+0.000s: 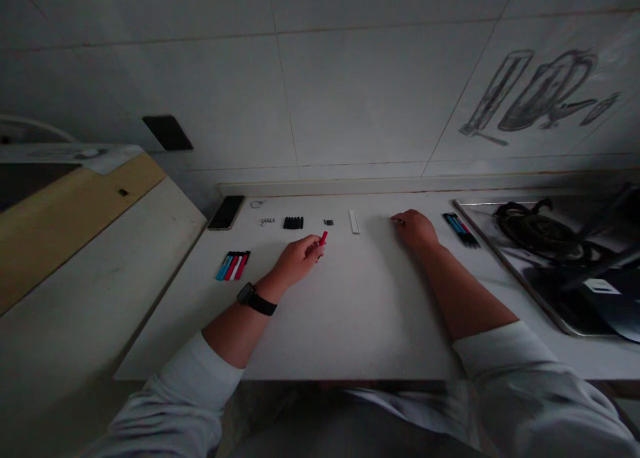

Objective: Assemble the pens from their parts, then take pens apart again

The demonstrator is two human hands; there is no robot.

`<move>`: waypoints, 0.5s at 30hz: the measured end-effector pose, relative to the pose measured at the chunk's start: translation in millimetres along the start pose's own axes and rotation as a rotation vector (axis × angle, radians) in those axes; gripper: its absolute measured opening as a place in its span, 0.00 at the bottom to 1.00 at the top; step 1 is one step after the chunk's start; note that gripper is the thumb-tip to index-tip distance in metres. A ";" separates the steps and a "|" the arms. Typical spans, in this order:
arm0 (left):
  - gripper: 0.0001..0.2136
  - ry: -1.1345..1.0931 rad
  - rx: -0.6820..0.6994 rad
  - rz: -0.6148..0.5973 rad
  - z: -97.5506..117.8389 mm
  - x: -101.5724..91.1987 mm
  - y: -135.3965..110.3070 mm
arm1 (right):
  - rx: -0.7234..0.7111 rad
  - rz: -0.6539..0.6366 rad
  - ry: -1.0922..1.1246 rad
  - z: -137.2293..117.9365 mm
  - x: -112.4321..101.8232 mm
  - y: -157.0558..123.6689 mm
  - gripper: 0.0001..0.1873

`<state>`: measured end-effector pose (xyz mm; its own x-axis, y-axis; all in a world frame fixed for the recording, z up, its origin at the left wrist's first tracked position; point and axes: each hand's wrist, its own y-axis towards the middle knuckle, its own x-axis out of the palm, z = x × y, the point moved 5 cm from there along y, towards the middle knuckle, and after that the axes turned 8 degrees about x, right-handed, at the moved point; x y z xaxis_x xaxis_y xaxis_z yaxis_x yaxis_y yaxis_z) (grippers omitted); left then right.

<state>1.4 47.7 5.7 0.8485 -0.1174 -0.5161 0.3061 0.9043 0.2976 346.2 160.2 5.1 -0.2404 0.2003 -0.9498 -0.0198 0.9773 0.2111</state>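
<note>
In the head view, the left hand [299,261] has its fingers closed around a red tube [323,238], held over the middle of the white counter [325,331]. The right hand [414,228] rests near the far edge, fingertips drawn together; whether they grip anything is too small to tell. Between the hands lie thin white sticks [354,222] and small dark pieces [329,222]. Further left are black sleeves [293,223], springs [268,221] and coloured barrels [233,266]; assembled pens [461,230] lie right of the right hand.
</note>
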 end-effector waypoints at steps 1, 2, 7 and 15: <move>0.12 0.003 0.002 -0.002 0.2 -0.2 0.0 | -0.006 -0.003 -0.013 -0.6 -0.6 -0.3 0.19; 0.12 0.005 0.005 -0.004 0.6 -0.4 0.0 | -0.006 -0.005 -0.027 -1.2 -1.6 -0.8 0.18; 0.12 0.012 0.013 -0.005 1.4 -0.9 0.2 | -0.002 -0.042 -0.070 -8.0 -7.4 -5.2 0.17; 0.11 0.048 0.048 -0.011 4.4 -1.1 -0.1 | 0.035 -0.117 -0.157 -12.4 -12.6 -8.2 0.17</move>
<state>2.4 45.9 9.7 0.8237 -0.1063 -0.5569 0.3367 0.8820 0.3296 337.3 148.9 18.2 -0.0839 0.0907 -0.9923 -0.0039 0.9958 0.0913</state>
